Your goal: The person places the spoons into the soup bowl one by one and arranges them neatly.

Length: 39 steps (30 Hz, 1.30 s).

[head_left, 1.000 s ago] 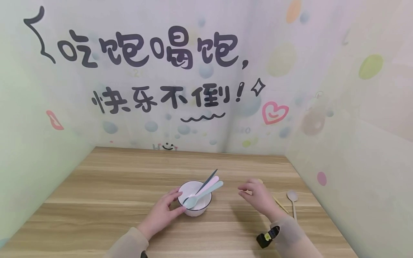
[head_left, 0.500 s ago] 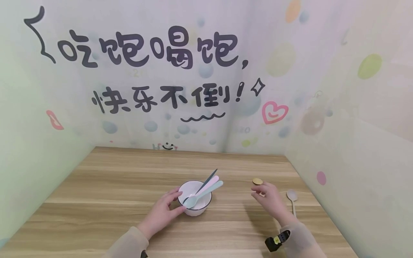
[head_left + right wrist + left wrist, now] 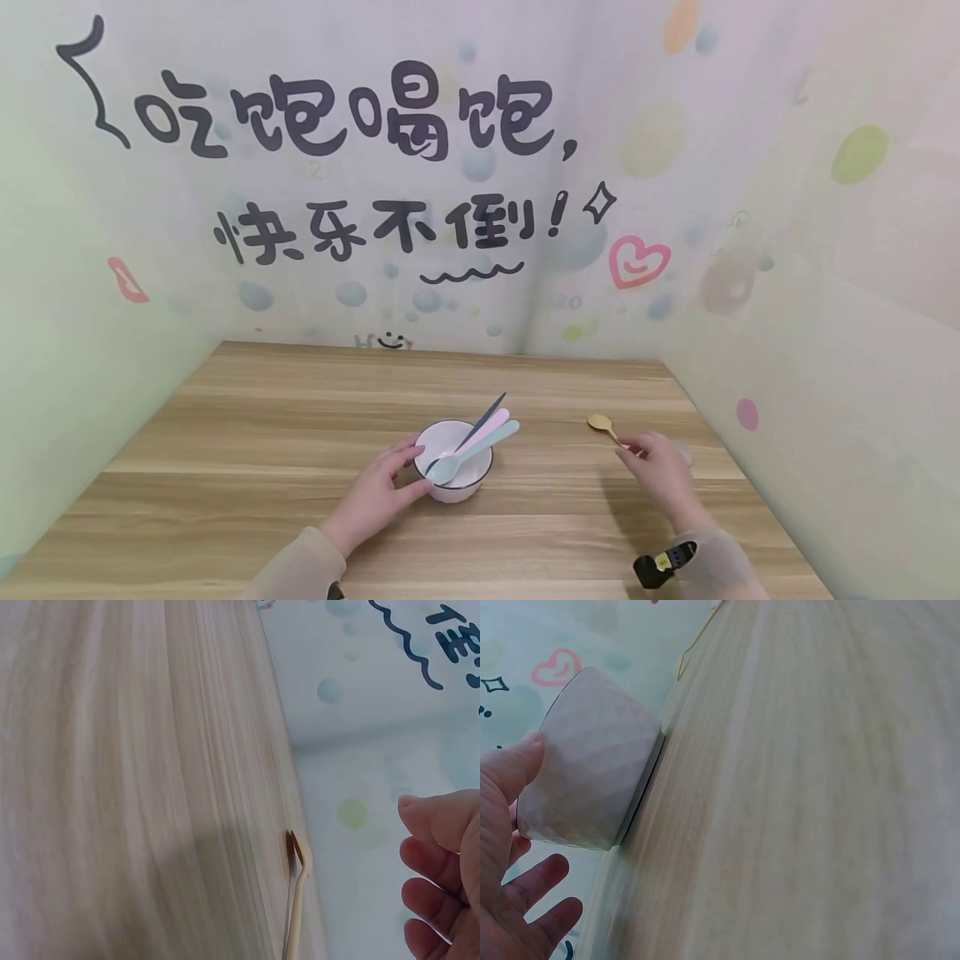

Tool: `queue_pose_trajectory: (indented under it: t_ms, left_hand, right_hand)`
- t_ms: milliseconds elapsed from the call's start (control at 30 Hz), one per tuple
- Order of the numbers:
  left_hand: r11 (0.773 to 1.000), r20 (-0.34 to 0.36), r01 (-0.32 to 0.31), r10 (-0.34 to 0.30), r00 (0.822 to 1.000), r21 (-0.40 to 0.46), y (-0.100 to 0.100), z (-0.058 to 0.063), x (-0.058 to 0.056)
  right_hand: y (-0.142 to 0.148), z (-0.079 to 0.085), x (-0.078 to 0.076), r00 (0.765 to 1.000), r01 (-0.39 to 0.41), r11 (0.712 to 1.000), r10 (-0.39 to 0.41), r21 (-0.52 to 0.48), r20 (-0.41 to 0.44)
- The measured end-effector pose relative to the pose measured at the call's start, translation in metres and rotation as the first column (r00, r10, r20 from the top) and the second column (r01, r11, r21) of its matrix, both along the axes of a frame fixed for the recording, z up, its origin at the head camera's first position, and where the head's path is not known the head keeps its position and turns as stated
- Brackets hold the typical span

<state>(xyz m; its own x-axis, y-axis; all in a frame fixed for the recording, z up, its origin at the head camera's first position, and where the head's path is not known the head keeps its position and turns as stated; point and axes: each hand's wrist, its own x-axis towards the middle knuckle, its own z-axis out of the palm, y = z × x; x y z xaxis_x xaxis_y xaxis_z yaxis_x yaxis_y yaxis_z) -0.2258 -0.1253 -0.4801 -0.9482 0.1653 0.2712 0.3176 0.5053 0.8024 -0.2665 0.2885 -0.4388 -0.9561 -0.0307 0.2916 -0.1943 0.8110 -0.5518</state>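
A white bowl with a dark rim stands on the table, my left hand holding its left side between thumb and fingers. In the left wrist view the thumb lies against the faceted wall of the bowl. Leaning in the bowl are a light teal spoon, a pink spoon and a dark blue utensil, its lower end partly hidden. My right hand hovers over the handle of a gold spoon. The right wrist view shows loosely bent fingers apart from the spoon.
Behind my right hand, a grey spoon is mostly hidden. The wooden table meets printed walls at the back and on both sides. A black wrist camera sits at my right wrist.
My right hand has moved away from the bowl to the right, uncovering the gold spoon's head and covering most of the grey spoon. The left hand and bowl have stayed put.
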Motion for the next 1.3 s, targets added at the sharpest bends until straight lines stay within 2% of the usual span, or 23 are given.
queue_pose_trajectory:
  t_ms: [233, 600, 1033, 1300]
  left_hand:
    - [1.000, 0.003, -0.004, 0.004, 1.000, 0.001, 0.000, 0.000, 0.000]
    - [1.000, 0.012, -0.014, 0.014, 1.000, -0.001, 0.000, -0.001, -0.001]
    - [1.000, 0.005, -0.014, 0.014, 1.000, -0.005, 0.000, -0.002, -0.001]
    - [1.000, 0.008, -0.014, 0.014, 1.000, -0.006, 0.000, -0.002, -0.001]
  right_hand:
    - [0.011, -0.004, 0.000, 0.996, 0.084, 0.996, -0.084, 0.015, 0.002]
    - [0.024, -0.013, -0.001, 0.984, 0.160, 0.987, -0.158, -0.023, 0.083]
    - [0.032, -0.027, -0.017, 0.979, 0.172, 0.985, -0.170, -0.011, 0.115]
    - [0.033, -0.037, -0.027, 0.960, 0.231, 0.970, -0.213, -0.082, 0.183]
